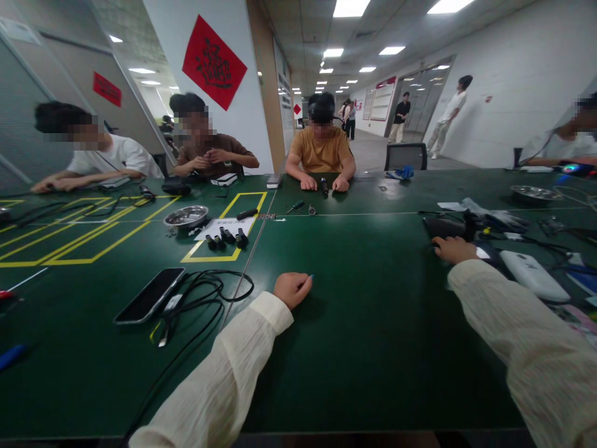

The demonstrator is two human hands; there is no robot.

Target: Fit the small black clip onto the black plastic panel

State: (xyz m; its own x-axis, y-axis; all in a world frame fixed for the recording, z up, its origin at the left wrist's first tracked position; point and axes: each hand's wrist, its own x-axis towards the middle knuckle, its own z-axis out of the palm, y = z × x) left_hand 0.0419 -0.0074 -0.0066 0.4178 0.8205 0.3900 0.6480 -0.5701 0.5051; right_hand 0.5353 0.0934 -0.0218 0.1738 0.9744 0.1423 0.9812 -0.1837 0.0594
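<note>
My left hand [293, 289] rests on the green table [364, 348] with its fingers curled closed. A tiny bluish bit shows at its fingertips, too small to name. Left of it lie a looped black cable [205, 286] and a dark-screened phone [152, 295]. On the right, my right hand [454, 250] lies palm down against the near edge of a black, box-like object [445, 228], fingers stretched forward. Whether it grips that object is hard to see. A white rounded device [534, 275] lies just right of that hand.
Several black cylindrical parts [226, 238] stand on a paper sheet within yellow tape [193, 252], near a metal bowl [185, 216]. Another bowl [535, 194], plastic bags [501, 214] and cables crowd the right. Across the table, a person in orange [321, 149] sits near a screwdriver [296, 206].
</note>
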